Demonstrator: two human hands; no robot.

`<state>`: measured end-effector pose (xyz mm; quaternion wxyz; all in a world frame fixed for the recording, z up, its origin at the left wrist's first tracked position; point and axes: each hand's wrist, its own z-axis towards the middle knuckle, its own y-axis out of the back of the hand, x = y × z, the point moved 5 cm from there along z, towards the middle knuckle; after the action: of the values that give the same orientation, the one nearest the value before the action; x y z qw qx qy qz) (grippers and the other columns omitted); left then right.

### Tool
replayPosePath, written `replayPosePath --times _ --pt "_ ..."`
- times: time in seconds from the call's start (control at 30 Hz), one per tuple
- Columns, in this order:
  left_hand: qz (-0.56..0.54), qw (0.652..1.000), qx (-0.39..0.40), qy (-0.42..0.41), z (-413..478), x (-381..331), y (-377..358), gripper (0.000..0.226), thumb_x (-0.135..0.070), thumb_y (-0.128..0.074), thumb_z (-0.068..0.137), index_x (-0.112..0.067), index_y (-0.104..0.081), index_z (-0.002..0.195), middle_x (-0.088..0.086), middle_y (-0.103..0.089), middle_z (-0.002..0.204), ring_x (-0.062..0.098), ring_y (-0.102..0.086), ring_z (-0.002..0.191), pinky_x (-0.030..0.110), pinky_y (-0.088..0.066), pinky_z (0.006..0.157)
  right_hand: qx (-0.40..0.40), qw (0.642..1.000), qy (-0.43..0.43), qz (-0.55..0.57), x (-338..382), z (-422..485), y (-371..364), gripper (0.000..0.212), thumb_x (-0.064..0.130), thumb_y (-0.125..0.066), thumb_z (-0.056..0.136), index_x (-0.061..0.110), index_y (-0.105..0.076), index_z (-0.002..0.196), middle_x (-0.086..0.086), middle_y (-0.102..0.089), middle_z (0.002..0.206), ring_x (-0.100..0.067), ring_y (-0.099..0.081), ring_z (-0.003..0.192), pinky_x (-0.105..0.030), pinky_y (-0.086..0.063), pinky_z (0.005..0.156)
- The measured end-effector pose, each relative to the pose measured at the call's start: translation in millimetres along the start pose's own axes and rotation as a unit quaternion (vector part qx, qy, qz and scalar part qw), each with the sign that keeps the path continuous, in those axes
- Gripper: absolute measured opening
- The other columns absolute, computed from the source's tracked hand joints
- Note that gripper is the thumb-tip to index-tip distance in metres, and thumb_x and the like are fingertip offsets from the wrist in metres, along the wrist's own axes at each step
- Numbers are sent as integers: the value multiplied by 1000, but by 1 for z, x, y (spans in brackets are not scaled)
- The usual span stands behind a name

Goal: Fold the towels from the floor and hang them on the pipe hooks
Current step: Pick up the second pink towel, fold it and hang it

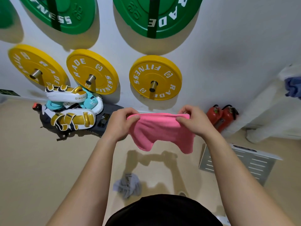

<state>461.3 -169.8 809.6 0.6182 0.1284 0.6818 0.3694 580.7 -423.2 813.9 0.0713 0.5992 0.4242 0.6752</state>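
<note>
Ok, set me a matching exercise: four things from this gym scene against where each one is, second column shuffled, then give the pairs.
1 pink towel
2 grey towel
3 yellow plates
4 fire extinguishers

A on pegs on the wall
B crumpled on the floor
C pinched between left hand and right hand
D at the foot of the wall

Pairs: 1-C, 2-B, 3-A, 4-D

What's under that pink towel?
Floor bearing the shadow of the pink towel, plus a crumpled grey towel nearer the person. The pink one hides part of the wall behind.
</note>
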Motion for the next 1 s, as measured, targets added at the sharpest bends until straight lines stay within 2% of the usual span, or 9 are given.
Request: replayPosePath --times 0.13,0.23,0.33,0.4,0.53,0.63,0.73,0.9,1.0 --pt "-23 999 4 -46 6 -36 -9 9 -30 -72 88 -35 -72 80 -23 -69 76 -6 -61 78 18 -43 67 5 999 40 34 29 5 -21 18 31 -75 82 31 -71 100 13 -51 67 -2 -50 60 -20 -36 58" --pt "-25 997 18 -70 10 -51 -20 6 -34 -72 88 -31 -77 84 -16 -73 79 1 -65 78 30 -51 70 32 996 77 -1 48 10 -36 33 39 -67 89 33 -67 122 21 -59 82 0 -52 73 -26 -40 69" --pt "-46 998 12 -44 13 -44 -20 8 -40 -72 86 -36 -78 86 -11 -73 76 12 -68 70 40 -56 65 25 998 64 -9 46 18 -37 8 40 -64 88 36 -70 90 15 -68 75 -9 -60 73 -34 -49 69" --pt "-38 998 5 -47 14 -40 -18 8 -44 -73 84 -38 -77 84 -17 -70 70 15 -65 71 38 -53 69 6 998 68 -11 44 19 -32 14 41 -65 87 31 -65 77 12 -61 64 -8 -55 67 -35 -46 64" --pt "-9 999 20 -46 9 -34 -22 11 -37 -74 86 -45 -72 79 -28 -65 76 18 -55 71 29 -44 69 -11 996 93 -7 54 17 -25 14 38 -64 88 31 -63 75 10 -59 63 -9 -55 67 -40 -48 66" --pt "-4 999 29 -34 6 -17 -25 12 -31 -71 88 -42 -71 84 -20 -68 79 21 -57 68 37 -47 68 -35 995 94 -9 57 20 -16 14 38 -63 89 31 -63 76 15 -61 67 -9 -57 71 -38 -49 66" --pt "6 1000 20 -4 3 2 -20 12 -32 -71 87 -44 -70 87 -16 -65 74 14 -53 69 34 -43 63 -40 995 88 -22 52 23 -10 13 38 -64 88 30 -64 77 20 -60 67 -10 -57 75 -36 -49 68" --pt "-12 999 21 29 -1 15 -3 5 -24 -73 87 -29 -73 87 -23 -67 77 3 -57 69 32 -47 62 -67 995 71 -5 37 25 0 17 42 -62 86 31 -63 74 10 -60 64 -14 -56 69 -40 -50 67" --pt "-17 999 16 41 -2 24 9 6 -21 -73 88 -28 -74 88 -16 -70 80 8 -63 75 37 -51 71 -69 996 63 -9 29 24 7 18 36 -65 89 29 -62 73 6 -59 61 -14 -54 64 -38 -47 65"
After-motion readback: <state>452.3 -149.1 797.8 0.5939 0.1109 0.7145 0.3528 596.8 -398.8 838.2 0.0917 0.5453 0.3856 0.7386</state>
